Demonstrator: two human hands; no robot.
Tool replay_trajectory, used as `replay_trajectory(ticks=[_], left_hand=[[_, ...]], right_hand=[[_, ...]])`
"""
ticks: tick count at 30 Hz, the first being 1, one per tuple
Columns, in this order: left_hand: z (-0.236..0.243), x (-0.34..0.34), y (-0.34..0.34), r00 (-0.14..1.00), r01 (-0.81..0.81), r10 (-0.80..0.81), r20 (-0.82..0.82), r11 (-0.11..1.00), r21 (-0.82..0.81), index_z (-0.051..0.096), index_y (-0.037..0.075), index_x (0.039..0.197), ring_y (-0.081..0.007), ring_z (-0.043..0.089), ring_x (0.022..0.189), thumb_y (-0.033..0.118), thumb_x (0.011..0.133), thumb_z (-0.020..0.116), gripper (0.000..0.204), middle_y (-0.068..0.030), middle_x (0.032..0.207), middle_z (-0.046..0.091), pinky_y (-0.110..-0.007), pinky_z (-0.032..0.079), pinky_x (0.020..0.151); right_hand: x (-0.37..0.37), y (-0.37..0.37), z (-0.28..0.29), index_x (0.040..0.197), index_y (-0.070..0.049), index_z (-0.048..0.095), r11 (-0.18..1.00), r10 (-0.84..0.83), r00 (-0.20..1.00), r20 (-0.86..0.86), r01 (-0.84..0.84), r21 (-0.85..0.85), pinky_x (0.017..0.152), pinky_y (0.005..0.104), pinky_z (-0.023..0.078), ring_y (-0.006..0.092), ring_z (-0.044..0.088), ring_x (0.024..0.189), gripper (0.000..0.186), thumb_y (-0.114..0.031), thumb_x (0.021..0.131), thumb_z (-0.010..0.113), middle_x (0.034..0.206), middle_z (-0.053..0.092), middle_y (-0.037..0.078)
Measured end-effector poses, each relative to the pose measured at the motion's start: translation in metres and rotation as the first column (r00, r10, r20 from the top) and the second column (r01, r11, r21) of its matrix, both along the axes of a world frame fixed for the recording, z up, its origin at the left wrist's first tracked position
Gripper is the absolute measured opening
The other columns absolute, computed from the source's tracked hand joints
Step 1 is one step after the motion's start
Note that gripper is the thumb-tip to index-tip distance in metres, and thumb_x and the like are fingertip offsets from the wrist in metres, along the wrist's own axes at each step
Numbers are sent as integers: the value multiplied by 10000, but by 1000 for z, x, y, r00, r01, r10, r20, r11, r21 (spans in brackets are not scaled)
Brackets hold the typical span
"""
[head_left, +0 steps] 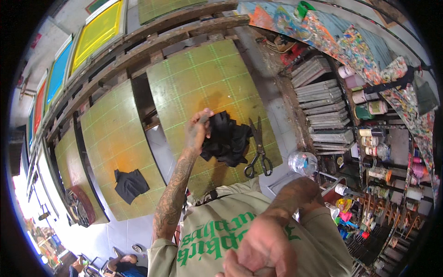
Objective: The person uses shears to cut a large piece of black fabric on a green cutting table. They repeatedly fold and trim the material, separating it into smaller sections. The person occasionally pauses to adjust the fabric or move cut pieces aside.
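On the green gridded board (184,78) in front of me lies a crumpled heap of black cloth pieces (226,141). My left hand (199,129) is at the heap's left edge, its fingers drawn together in a pinch; what sits between them is too small to name. Black-handled scissors (258,150) rest just right of the cloth, blades pointing away from me. My right hand (263,247) is raised close to my chest, over my light shirt, with its fingers curled. Its fingertips are partly cut off by the lower edge, so any held thing is hidden.
A second board (117,157) to the left carries a flat black cloth piece (131,185). A wooden rail (152,48) runs behind the boards. A clear plastic bottle (302,163) stands at the right, near stacked frames (325,106) and shelves of paint containers (376,147).
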State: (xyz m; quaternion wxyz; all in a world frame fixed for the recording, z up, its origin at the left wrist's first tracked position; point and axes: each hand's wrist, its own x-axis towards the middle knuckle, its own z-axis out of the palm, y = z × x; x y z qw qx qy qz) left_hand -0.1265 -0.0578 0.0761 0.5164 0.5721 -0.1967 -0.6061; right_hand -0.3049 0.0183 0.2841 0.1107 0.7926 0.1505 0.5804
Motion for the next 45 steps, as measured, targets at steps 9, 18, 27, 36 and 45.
replay_trajectory(ticks=[9,18,27,36,45], left_hand=[[-53,-3,3,980,-188,192,51,979,-83,612,17,1209,-153,614,1050,219,974,648,312,-70,1134,671,-287,470,946],[-68,-12,38,926,91,24,377,954,-285,629,-5,1124,-165,612,1071,-8,929,606,197,-81,1105,670,-309,466,957],[-65,-7,41,921,107,43,387,928,-356,636,0,1099,-152,610,1049,-17,898,625,202,-64,1105,665,-296,469,926],[-61,-7,45,908,127,47,417,916,-381,642,0,1097,-143,599,1018,7,883,644,215,-62,1099,660,-289,463,900],[-71,-8,45,931,158,-22,364,924,-348,634,-3,1116,-153,600,1044,4,891,640,225,-73,1116,656,-299,461,926]], right_hand=[[-9,-88,-56,841,-126,641,902,-162,961,-222,236,362,812,295,430,94,605,710,155,-277,875,652,736,640,-41],[-25,-120,-87,849,-123,643,795,-284,919,-272,385,469,818,304,437,103,613,698,170,-291,878,652,730,644,-40],[-28,-116,-90,857,-121,645,780,-299,918,-263,393,486,824,312,444,113,620,685,185,-305,880,651,724,647,-39],[-31,-95,-80,865,-119,648,780,-325,913,-247,407,475,831,320,451,123,627,673,201,-319,883,651,719,651,-38],[-29,-54,-58,872,-116,650,809,-356,912,-204,410,421,837,328,459,132,635,661,217,-333,886,651,713,655,-37]])
